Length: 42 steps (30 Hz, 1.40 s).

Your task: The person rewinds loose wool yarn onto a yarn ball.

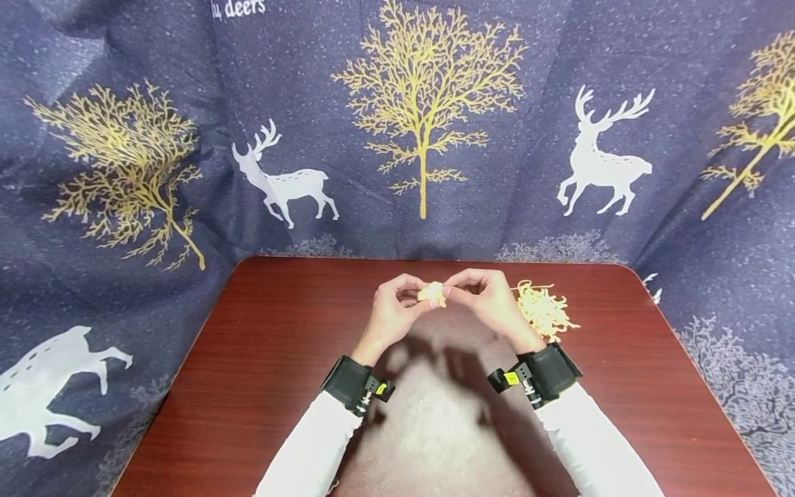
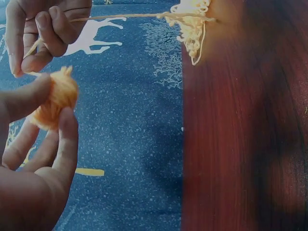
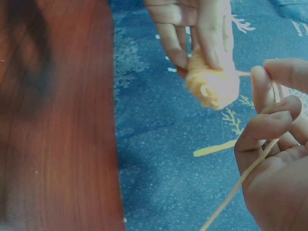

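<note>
A small ball of pale yellow yarn (image 1: pixel 433 295) is pinched between the thumb and fingers of my left hand (image 1: pixel 395 301). The left wrist view shows strands wound round this yarn ball (image 2: pixel 60 98). Close on its right, my right hand (image 1: pixel 487 297) pinches the yarn strand (image 3: pixel 244 73) between thumb and forefinger. From there the strand passes through the curled fingers of the right hand (image 3: pixel 274 130) and runs out below them. It leads to a loose, tangled heap of yarn (image 1: pixel 544 310) on the table, partly behind the right hand in the head view.
Beneath both hands is a reddish-brown wooden table (image 1: pixel 261 359) with a pale, glossy patch at its near middle. Dark blue cloth (image 1: pixel 298 83) printed with deer and trees hangs along the back and sides. Each wrist wears a black strap (image 1: pixel 348 383) with a camera.
</note>
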Each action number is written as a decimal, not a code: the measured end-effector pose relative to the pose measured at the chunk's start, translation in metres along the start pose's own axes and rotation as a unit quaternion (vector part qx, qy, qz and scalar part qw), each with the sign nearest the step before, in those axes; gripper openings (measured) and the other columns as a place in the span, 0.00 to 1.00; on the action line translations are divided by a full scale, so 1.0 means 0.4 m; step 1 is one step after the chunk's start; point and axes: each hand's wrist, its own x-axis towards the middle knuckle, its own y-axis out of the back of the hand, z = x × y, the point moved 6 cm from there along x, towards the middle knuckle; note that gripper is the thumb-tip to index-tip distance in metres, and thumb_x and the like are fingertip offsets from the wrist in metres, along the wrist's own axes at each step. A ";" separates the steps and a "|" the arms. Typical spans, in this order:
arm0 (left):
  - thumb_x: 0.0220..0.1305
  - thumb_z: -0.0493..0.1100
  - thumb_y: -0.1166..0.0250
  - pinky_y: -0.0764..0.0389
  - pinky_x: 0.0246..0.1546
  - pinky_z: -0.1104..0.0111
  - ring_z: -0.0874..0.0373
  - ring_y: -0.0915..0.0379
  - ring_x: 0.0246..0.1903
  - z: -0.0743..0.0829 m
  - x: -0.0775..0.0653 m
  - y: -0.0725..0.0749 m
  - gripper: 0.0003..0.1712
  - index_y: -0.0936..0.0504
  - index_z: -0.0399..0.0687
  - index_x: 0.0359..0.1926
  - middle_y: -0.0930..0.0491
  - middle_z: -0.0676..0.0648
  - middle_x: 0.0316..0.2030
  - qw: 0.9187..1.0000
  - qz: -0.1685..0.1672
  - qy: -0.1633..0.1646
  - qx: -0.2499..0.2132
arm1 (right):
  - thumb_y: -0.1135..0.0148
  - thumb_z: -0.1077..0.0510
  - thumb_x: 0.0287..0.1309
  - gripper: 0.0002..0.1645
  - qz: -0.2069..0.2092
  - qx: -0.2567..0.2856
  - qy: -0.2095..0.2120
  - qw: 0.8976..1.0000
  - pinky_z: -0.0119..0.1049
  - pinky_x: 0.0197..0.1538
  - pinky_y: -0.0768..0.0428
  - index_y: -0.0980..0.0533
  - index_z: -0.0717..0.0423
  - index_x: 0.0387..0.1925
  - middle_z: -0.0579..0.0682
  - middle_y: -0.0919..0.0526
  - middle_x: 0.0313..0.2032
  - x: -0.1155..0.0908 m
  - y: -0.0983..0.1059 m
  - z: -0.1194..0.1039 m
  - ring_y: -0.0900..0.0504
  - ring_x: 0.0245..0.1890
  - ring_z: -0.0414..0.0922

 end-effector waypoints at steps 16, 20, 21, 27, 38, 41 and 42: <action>0.51 0.26 0.25 0.14 0.47 0.62 0.52 0.18 0.40 0.012 -0.003 -0.027 0.21 0.20 0.29 0.46 0.17 0.37 0.41 0.993 -0.110 0.007 -0.046 | 0.28 0.62 0.59 0.05 0.028 0.105 -0.072 0.991 0.26 0.17 0.36 0.14 0.57 0.38 0.44 0.14 0.29 0.030 0.047 0.012 0.35 0.14 0.36; 0.52 0.26 0.26 0.14 0.48 0.59 0.53 0.18 0.39 0.018 -0.004 -0.034 0.19 0.19 0.31 0.46 0.17 0.36 0.40 0.989 -0.132 -0.002 -0.060 | 0.29 0.64 0.59 0.08 0.029 0.127 -0.076 0.989 0.27 0.18 0.34 0.15 0.63 0.40 0.44 0.14 0.28 0.043 0.055 0.019 0.34 0.16 0.36; 0.52 0.26 0.26 0.14 0.48 0.59 0.54 0.18 0.40 0.019 -0.005 -0.035 0.18 0.19 0.31 0.46 0.17 0.37 0.40 0.988 -0.136 -0.002 -0.067 | 0.29 0.64 0.59 0.08 0.028 0.127 -0.077 0.989 0.27 0.19 0.34 0.16 0.64 0.40 0.44 0.14 0.29 0.046 0.057 0.022 0.34 0.16 0.36; 0.52 0.23 0.29 0.15 0.47 0.63 0.55 0.17 0.40 0.031 -0.004 -0.035 0.19 0.21 0.26 0.46 0.15 0.45 0.40 0.977 -0.152 -0.002 -0.150 | 0.28 0.62 0.59 0.08 0.019 0.106 -0.078 0.991 0.27 0.18 0.36 0.15 0.60 0.40 0.43 0.14 0.29 0.061 0.064 0.046 0.35 0.16 0.35; 0.56 0.17 0.39 0.14 0.48 0.64 0.55 0.18 0.44 0.053 0.018 -0.018 0.22 0.16 0.46 0.43 0.13 0.47 0.44 0.947 -0.091 0.002 -0.309 | 0.31 0.66 0.60 0.06 0.033 0.107 -0.102 0.989 0.25 0.16 0.35 0.14 0.54 0.38 0.43 0.15 0.27 0.048 0.029 0.118 0.32 0.16 0.35; 0.57 0.17 0.40 0.14 0.47 0.64 0.56 0.17 0.43 0.051 0.027 -0.012 0.21 0.16 0.44 0.42 0.13 0.47 0.43 0.943 -0.045 0.012 -0.329 | 0.31 0.66 0.59 0.06 0.029 0.099 -0.096 0.990 0.25 0.21 0.28 0.14 0.56 0.38 0.46 0.13 0.29 0.038 0.007 0.120 0.26 0.19 0.34; 0.57 0.17 0.39 0.14 0.46 0.65 0.57 0.17 0.42 0.050 0.030 -0.011 0.20 0.16 0.43 0.41 0.13 0.47 0.42 0.944 -0.029 0.010 -0.328 | 0.31 0.66 0.59 0.06 0.027 0.096 -0.091 0.991 0.25 0.25 0.24 0.15 0.59 0.39 0.48 0.12 0.31 0.035 -0.001 0.118 0.23 0.22 0.35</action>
